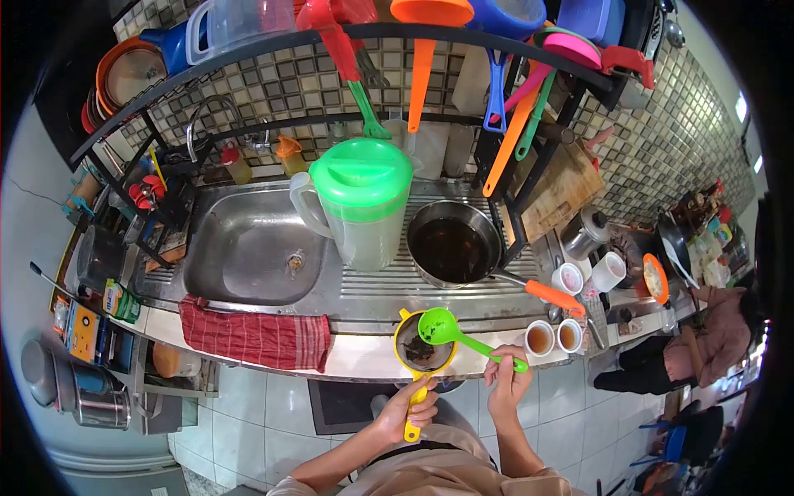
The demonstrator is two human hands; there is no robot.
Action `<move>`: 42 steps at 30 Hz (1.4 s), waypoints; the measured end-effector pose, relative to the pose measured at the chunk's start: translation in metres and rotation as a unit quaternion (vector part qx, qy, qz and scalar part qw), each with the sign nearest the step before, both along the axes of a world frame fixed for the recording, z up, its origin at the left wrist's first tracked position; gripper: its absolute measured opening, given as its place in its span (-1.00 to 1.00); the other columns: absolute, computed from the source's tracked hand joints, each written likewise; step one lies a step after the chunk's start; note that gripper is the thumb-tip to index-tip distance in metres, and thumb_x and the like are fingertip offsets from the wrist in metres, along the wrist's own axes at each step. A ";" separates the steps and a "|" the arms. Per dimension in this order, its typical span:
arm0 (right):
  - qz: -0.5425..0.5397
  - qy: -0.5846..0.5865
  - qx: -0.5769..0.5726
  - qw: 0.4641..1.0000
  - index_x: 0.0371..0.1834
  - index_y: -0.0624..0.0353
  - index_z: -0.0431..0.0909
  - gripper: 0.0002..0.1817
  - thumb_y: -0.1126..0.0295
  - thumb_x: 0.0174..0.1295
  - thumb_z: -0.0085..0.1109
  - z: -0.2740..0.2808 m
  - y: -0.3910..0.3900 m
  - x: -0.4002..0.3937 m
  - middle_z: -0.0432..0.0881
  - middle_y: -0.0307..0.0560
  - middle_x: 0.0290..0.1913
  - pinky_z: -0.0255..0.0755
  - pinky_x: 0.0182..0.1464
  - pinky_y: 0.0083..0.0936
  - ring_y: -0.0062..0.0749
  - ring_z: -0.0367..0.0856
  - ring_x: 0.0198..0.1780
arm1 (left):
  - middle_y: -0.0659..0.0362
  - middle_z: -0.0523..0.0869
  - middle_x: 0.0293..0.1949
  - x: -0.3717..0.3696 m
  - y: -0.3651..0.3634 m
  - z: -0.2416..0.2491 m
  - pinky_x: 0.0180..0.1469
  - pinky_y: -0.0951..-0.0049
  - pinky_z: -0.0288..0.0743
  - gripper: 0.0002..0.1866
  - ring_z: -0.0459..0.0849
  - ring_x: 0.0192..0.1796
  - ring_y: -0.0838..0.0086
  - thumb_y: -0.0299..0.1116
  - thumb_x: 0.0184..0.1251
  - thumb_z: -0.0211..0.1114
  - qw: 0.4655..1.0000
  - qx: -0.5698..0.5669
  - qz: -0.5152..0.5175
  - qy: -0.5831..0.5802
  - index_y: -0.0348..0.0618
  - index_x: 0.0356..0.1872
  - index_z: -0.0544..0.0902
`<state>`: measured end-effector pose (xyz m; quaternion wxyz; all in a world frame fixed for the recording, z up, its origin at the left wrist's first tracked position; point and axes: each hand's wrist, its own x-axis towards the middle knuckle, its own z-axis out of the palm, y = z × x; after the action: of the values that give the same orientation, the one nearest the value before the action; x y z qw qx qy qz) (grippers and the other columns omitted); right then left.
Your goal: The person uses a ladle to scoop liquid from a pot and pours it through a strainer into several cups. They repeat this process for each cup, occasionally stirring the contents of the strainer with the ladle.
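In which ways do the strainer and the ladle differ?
The strainer is yellow; the ladle is green. The strainer's bowl looks wider than the ladle's. The left hand holds the strainer, the right hand the ladle. Both have a round bowl and a handle.

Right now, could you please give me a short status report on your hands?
Left hand gripping yellow strainer. Right hand holding green ladle partly over it. Dark residue in strainer. No obstruction seen.

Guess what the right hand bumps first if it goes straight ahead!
Probably the saucepan of dark liquid: the right hand, gripping the green ladle, points toward it, though its height above the counter is unclear.
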<state>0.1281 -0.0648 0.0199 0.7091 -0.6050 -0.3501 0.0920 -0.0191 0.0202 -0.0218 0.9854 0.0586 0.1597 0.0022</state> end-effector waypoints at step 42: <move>-0.033 -0.117 -0.153 0.981 -0.36 0.26 0.51 -0.86 0.38 0.18 0.10 -0.057 0.084 0.093 0.57 -0.25 -0.55 0.10 -0.62 -0.75 -0.80 0.29 -0.63 | 0.41 0.14 -0.74 0.007 -0.011 0.007 -0.72 0.74 -0.05 -0.77 0.07 -0.74 0.75 -0.07 0.37 -0.06 0.996 0.056 0.052 0.034 0.02 -0.34 0.35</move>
<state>0.2208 0.0193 -0.0374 0.5650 -0.7243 -0.3921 0.0493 -0.0119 0.0092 -0.0152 0.9731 0.1051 0.1959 0.0607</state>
